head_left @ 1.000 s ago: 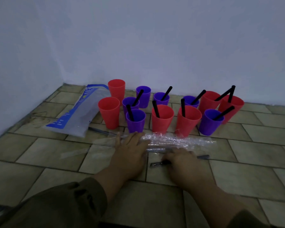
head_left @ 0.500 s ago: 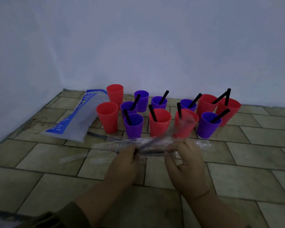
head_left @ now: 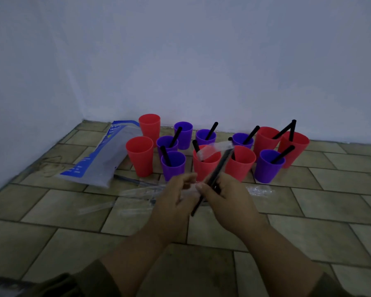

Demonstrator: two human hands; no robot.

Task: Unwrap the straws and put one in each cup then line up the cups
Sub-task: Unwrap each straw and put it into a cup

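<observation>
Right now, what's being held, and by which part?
A black straw in its clear wrapper. The right hand grips its lower half, the low tip sticking out below; the left hand pinches the wrapper beside it.

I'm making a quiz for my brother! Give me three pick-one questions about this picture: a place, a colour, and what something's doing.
1. Where is the bag? A left of the cups; B in a cup; C on the wall.
2. The straws in the cups are: A white; B black; C green.
3. The straw being held is: A lying flat; B in a cup; C held up, partly wrapped.
A: it lies beside the leftmost red cup. B: each one looks black. C: right hand holds it up, left hand pinches its wrapper.
</observation>
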